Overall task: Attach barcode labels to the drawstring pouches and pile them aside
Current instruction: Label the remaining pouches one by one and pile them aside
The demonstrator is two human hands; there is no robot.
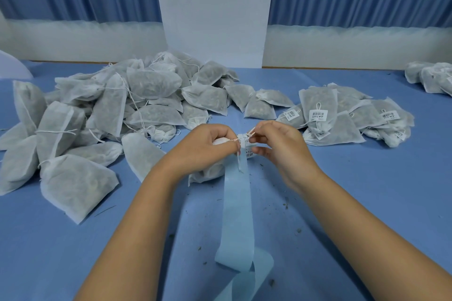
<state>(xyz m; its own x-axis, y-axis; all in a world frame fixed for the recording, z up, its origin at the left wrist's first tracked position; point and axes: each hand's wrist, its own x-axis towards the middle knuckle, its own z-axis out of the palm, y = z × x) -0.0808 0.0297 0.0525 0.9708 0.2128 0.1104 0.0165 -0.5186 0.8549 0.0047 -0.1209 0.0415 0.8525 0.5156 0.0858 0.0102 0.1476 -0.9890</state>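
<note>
So the whole thing hinges on that tiny gap between the fingertips. The barcode label point(244, 140) sits right at the gathered neck of the pouch point(208, 173), dead centre between both hands. The left hand point(208, 146) is curled over the pouch, gripping the neck. The bag's long axis runs from there back down toward the person, mostly hidden under the palm. The right hand point(278, 149) comes in from the other side, thumb and forefinger pinched tight on the label where the drawstring point(238, 157) crosses it. I can't tell if it has string as well as paper.

The labelled pile point(342, 117) lies beyond and to the right, so I'd guess the right hand is the nearer one for the toss. The unlabelled heap point(117, 110) is off to the left.

Material-wise, the pouches are thin, white, non-woven fabric. They're slightly see-through, with dark, lumpy filling, and look soft and floppy. The string is thin white cord. A pale blue backing strip point(238, 215), smooth and ribbon-like, hangs from the label and curls on the blue cloth-covered bench point(367, 190), which has dark crumbs scattered on it.
</note>
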